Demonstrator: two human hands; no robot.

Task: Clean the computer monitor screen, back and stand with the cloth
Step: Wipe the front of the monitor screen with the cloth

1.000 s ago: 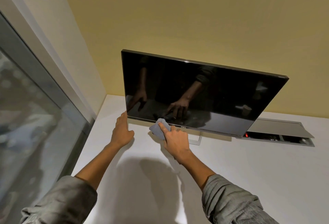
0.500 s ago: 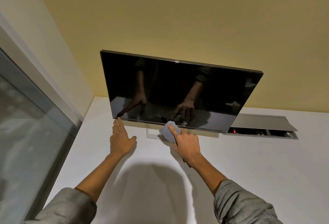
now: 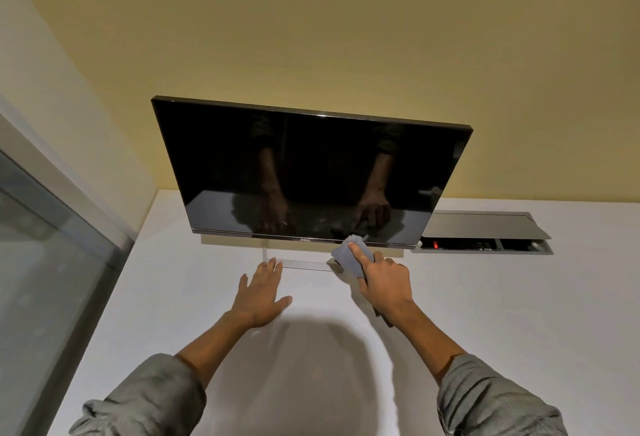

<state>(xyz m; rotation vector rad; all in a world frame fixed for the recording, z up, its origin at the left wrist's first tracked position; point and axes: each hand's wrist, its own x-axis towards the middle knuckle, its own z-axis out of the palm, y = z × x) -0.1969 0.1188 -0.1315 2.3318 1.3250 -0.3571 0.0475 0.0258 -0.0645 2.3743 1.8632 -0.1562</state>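
A black monitor with a dark, switched-off screen stands on the white desk, tilted back toward the yellow wall. Its flat clear stand base lies under the bottom bezel. My right hand grips a grey cloth, index finger stretched out over it, against the right end of the base just below the bottom bezel. My left hand lies flat on the desk with straight fingers, fingertips at the left end of the base. The monitor's back is hidden.
A grey cable hatch stands open in the desk right of the monitor, with a red light inside. A glass partition with a pale frame runs along the desk's left edge. The yellow wall is close behind the monitor.
My right hand with the cloth has slid right along the monitor's bottom edge to the right end of the base. My left hand left the lower left corner and now lies on the desk.
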